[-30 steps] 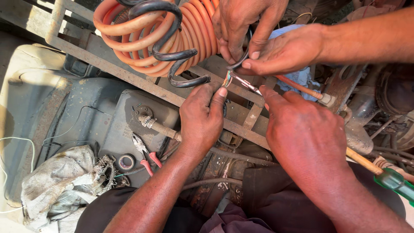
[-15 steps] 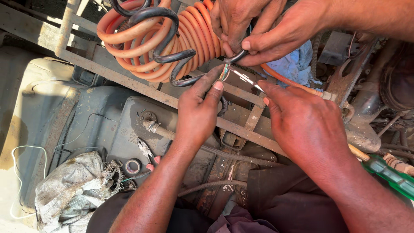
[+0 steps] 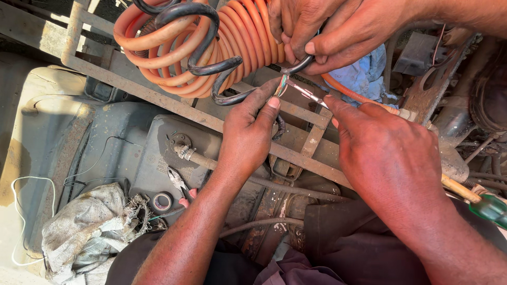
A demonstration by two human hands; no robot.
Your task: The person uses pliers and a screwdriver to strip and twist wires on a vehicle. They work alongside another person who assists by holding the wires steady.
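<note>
Two hands, left hand (image 3: 248, 132) and right hand (image 3: 388, 153), pinch one wire bundle (image 3: 282, 84).

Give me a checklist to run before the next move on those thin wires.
1. Left hand on the thin wires: ok, fingertips pinch them.
2. Right hand on the metal tool: ok, tip at the wires.
3. Black cable steadied: ok, another person's hands hold it.
4. Bare wire ends exposed: cannot tell, too small.
5. Pliers and tape roll nearby: ok, lying below the left forearm.
</note>
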